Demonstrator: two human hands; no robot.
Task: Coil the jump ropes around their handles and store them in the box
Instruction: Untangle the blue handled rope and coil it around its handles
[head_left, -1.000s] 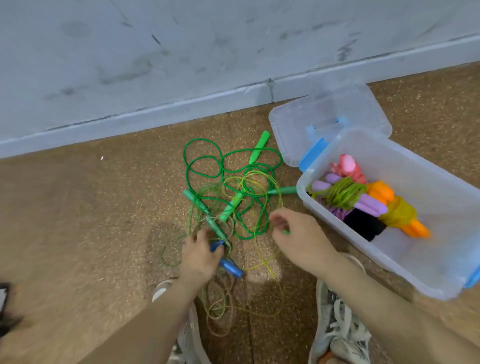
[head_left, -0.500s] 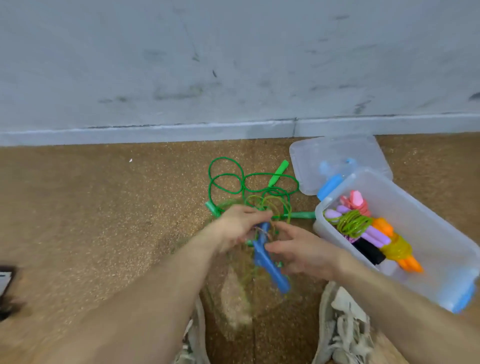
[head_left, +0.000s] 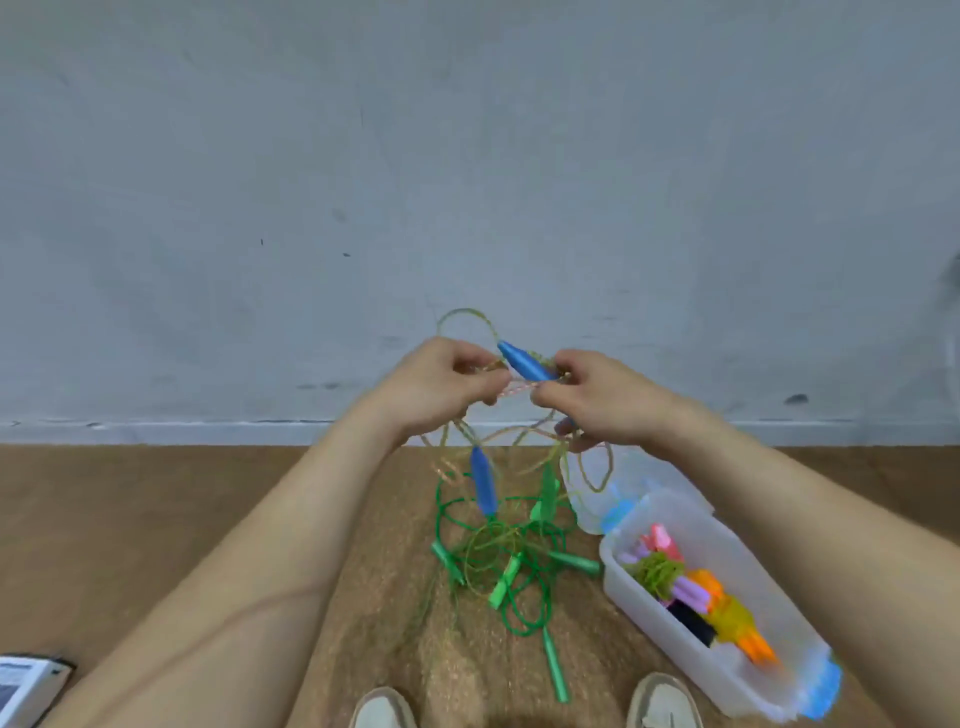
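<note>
Both hands are raised in front of the wall with a blue-handled jump rope. My right hand (head_left: 597, 397) grips one blue handle (head_left: 524, 361), which points up and left. My left hand (head_left: 441, 384) pinches the thin yellowish cord (head_left: 467, 314) that loops above and hangs below. The second blue handle (head_left: 483, 480) dangles under my hands. A tangle of green jump ropes (head_left: 511, 561) with green handles lies on the cork floor. The clear plastic box (head_left: 649, 623) at the right holds several coiled ropes in pink, purple, orange and black.
The box's clear lid (head_left: 592, 499) with a blue clip lies flat behind the box. My two shoes (head_left: 662, 699) show at the bottom edge. A white and dark object (head_left: 26, 686) sits at the bottom left. A grey wall with a pale skirting stands close ahead.
Both hands have lifted the blue-handled rope off the floor to chest height. One handle now hangs free below. The camera has tilted up toward the wall.
</note>
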